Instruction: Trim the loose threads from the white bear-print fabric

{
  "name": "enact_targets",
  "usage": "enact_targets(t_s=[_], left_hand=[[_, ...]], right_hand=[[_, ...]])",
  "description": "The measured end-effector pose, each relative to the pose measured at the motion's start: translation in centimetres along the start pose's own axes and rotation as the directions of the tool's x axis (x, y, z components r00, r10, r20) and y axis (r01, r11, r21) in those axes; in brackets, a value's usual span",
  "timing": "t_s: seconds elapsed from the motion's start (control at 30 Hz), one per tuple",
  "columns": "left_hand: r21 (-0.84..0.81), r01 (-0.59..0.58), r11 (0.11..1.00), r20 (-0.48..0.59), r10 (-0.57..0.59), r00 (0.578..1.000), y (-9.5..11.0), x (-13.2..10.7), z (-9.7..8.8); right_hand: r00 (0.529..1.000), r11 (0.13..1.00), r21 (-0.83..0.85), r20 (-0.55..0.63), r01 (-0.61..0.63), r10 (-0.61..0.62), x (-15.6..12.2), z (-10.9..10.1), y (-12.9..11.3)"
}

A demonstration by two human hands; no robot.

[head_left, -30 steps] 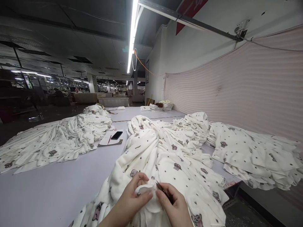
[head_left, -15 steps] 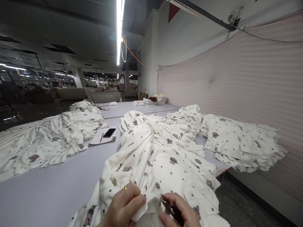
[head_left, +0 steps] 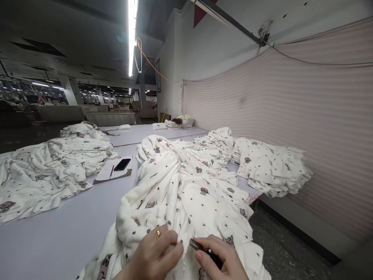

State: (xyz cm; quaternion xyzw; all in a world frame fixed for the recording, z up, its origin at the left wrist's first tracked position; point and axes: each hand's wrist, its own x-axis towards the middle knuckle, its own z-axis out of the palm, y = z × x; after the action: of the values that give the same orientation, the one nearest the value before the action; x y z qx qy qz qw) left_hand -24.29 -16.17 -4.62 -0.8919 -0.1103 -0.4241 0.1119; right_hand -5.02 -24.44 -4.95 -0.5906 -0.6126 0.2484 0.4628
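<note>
White fabric [head_left: 186,194] with a print of small animal faces and dots lies heaped before me and reaches down to the bottom edge of the view. My left hand [head_left: 155,252], wearing a gold ring, is closed with a fold of this fabric pinched in its fingers. In my right hand [head_left: 223,256] I grip dark thread snips [head_left: 208,252]. Their pointed tips face left, close over the fabric and a short gap from my left fingers. My right palm hides the rear of the snips.
More printed fabric is piled at left [head_left: 55,167] and right [head_left: 271,165]. A phone [head_left: 122,164] and a pen [head_left: 112,172] lie on a paper pad [head_left: 101,173]. Folded stacks [head_left: 186,121] stand at the table's [head_left: 58,241] far end. A pink striped sheet [head_left: 276,97] covers the right wall.
The view has turned slightly to the right. My right hand has turned the snips so their blades show more clearly. My left hand still pinches the fabric.
</note>
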Motion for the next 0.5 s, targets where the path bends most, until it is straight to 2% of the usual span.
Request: enact_targets(t_s=[0.13, 0.27, 0.43, 0.5], left_hand=[[-0.01, -0.07, 0.998, -0.001, 0.07, 0.998, -0.6, 0.1, 0.0], [-0.024, -0.082, 0.996, 0.002, 0.082, 0.997, -0.9, 0.3, -0.2], [-0.045, -0.096, 0.994, 0.002, 0.097, 0.995, -0.8, 0.2, 0.1], [-0.056, -0.083, 0.995, 0.002, 0.083, 0.997, -0.8, 0.1, 0.3]], right_hand=[[0.993, 0.993, -0.121, 0.11, -0.017, 0.03, -0.1, -1.4, -1.5], [0.992, 0.976, -0.207, 0.083, -0.074, 0.093, -0.1, -2.6, -2.2], [0.984, 0.971, -0.239, 0.163, -0.026, 0.067, 0.3, -2.1, -2.4], [0.986, 0.974, -0.224, 0.154, -0.024, 0.059, 0.4, -1.6, -2.3]])
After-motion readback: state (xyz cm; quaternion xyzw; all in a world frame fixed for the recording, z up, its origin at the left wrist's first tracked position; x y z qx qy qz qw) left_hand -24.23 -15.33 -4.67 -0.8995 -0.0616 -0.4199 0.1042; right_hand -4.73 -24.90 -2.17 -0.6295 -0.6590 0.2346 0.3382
